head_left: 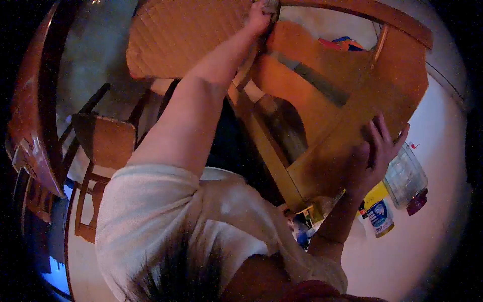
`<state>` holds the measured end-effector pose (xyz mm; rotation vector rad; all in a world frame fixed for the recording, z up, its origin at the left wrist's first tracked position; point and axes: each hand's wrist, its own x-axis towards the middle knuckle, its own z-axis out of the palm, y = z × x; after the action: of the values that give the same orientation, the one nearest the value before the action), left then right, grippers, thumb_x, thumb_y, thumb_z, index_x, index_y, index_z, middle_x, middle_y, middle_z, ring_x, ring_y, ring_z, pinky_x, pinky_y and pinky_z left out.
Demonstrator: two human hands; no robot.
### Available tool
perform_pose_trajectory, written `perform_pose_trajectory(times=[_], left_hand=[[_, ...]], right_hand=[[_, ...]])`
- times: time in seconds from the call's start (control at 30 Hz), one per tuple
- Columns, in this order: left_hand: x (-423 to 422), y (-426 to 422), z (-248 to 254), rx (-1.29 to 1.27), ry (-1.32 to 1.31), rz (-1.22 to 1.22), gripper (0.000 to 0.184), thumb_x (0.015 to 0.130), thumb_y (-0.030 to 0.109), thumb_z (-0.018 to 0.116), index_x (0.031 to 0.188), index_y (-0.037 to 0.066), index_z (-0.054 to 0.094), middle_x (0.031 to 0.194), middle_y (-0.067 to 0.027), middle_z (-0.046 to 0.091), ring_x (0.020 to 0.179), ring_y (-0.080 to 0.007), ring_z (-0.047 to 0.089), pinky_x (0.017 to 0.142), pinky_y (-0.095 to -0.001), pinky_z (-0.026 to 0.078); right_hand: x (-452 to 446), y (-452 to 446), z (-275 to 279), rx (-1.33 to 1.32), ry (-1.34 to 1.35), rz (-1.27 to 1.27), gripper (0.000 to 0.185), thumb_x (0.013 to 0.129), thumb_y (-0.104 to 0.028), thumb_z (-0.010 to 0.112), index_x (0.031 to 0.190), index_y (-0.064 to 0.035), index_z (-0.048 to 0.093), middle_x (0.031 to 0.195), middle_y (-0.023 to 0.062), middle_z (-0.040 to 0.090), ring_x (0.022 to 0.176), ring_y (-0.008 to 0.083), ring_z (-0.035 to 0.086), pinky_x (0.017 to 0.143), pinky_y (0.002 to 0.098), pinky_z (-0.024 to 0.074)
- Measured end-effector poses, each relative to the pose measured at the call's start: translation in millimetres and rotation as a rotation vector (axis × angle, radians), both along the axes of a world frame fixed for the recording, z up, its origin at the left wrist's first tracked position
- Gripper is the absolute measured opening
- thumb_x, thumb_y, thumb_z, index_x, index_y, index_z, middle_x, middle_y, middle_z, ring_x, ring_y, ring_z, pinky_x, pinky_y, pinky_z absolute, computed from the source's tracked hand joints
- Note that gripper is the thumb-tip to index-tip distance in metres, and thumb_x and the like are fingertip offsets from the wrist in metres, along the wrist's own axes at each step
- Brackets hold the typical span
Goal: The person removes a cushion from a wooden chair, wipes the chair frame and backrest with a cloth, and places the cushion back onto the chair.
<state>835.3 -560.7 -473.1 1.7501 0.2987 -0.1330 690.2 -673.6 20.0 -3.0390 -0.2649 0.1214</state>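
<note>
1. The left hand [258, 19] is seen at the top centre of the frame, on the arm stretched up from the lower left; its fingers are partly hidden at the frame's edge, and whether anything is gripped cannot be told.
2. The brown quilted pad [186, 38] is placed in the upper left, just beside that hand.
3. The wooden furniture piece [400, 75], with cut-out openings, is set tilted across the upper right and centre.
4. The right hand [380, 153] is held over its panel, right of centre, with fingers spread and slightly bent; whether the wood is touched cannot be told.
5. Beside the right hand, a clear container [405, 173] with a dark red lid [417, 202] and a blue-labelled can [380, 219] are seen on a pale surface [407, 256].
6. A wooden chair [108, 141] is stood at the left.
</note>
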Motion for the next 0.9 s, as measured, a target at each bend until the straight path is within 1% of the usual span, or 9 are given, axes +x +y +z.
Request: perform_pose_trajectory(times=[0.07,0.17,0.23,0.4,0.47,0.5,0.57,0.67,0.9], left_hand=[[-41,12,14,0.404,-0.366,0.026,0.032,0.085,0.02,0.053,0.114,0.008,0.052,0.102,-0.0094,0.057,0.091,-0.0233,0.056,0.078,-0.0356,0.047],[-130,48,-7,-0.155,0.015,-0.305,0.041,0.081,0.014,0.049,0.121,0.007,0.044,0.111,-0.0207,0.051,0.107,-0.0357,0.047,0.089,-0.0382,0.038],[-164,96,86,-0.023,0.296,-0.476,0.042,0.079,0.018,0.052,0.12,0.011,0.047,0.106,-0.0206,0.054,0.103,-0.0366,0.049,0.086,-0.0397,0.04],[-189,144,92,0.298,0.147,-0.808,0.042,0.074,0.019,0.057,0.116,0.014,0.051,0.099,-0.0193,0.058,0.095,-0.0365,0.054,0.08,-0.0404,0.044],[-176,174,122,0.404,0.265,-1.136,0.042,0.079,0.016,0.059,0.117,0.003,0.047,0.103,-0.0154,0.059,0.095,-0.0268,0.057,0.082,-0.0364,0.044],[-177,189,115,0.412,0.273,-1.124,0.042,0.079,0.016,0.059,0.117,0.003,0.047,0.103,-0.0154,0.059,0.095,-0.0268,0.057,0.082,-0.0364,0.044],[-181,215,98,-0.255,0.575,-0.464,0.041,0.08,0.02,0.06,0.115,0.003,0.049,0.101,-0.0102,0.059,0.093,-0.0199,0.056,0.082,-0.0331,0.044],[-160,224,158,-0.287,0.413,-0.204,0.041,0.081,0.021,0.06,0.116,0.003,0.048,0.103,-0.0066,0.058,0.093,-0.0158,0.054,0.084,-0.0312,0.043],[-152,191,325,-1.082,0.484,-0.138,0.073,0.084,0.038,0.053,0.138,0.008,0.014,0.137,-0.0067,0.028,0.127,-0.0207,0.026,0.103,-0.033,0.023]], right_hand=[[2,8,1,0.02,-0.039,-0.049,0.026,0.084,-0.025,0.052,0.102,-0.0084,0.061,0.115,0.0078,0.057,0.127,0.04,0.022,0.104,0.0505,0.0135],[1,7,2,-0.019,-0.017,-0.057,0.026,0.087,-0.022,0.048,0.104,-0.007,0.06,0.116,0.01,0.056,0.129,0.0352,0.022,0.106,0.0473,0.0096],[2,7,2,0.004,-0.023,-0.038,0.026,0.087,-0.022,0.048,0.103,-0.007,0.061,0.116,0.0096,0.056,0.129,0.035,0.022,0.106,0.0468,0.0099],[0,5,4,0.019,-0.011,-0.03,0.024,0.087,-0.02,0.049,0.103,-0.0066,0.06,0.115,0.0096,0.056,0.129,0.0345,0.021,0.106,0.0463,0.012],[-3,2,2,0.055,0.029,-0.084,0.021,0.085,-0.016,0.05,0.101,-0.006,0.06,0.117,0.0094,0.055,0.128,0.0347,0.024,0.105,0.0458,0.0154],[-1,4,2,0.066,0.029,-0.073,0.021,0.085,-0.016,0.05,0.101,-0.006,0.06,0.117,0.0094,0.055,0.128,0.0347,0.024,0.105,0.0458,0.0154],[-1,9,4,-0.157,-0.107,0.001,0.024,0.083,-0.011,0.051,0.106,-0.0061,0.057,0.123,0.0099,0.05,0.126,0.0351,0.028,0.104,0.0448,0.0189],[-4,29,8,-0.424,-0.114,0.213,0.038,0.077,-0.01,0.058,0.114,-0.0136,0.052,0.13,0.0091,0.042,0.123,0.0342,0.033,0.104,0.0501,0.0198],[-29,159,-59,0.793,0.473,-0.323,0.083,0.07,-0.017,0.07,0.136,-0.0051,0.022,0.138,0.0202,0.025,0.127,0.0355,0.027,0.103,0.0419,0.0251]])
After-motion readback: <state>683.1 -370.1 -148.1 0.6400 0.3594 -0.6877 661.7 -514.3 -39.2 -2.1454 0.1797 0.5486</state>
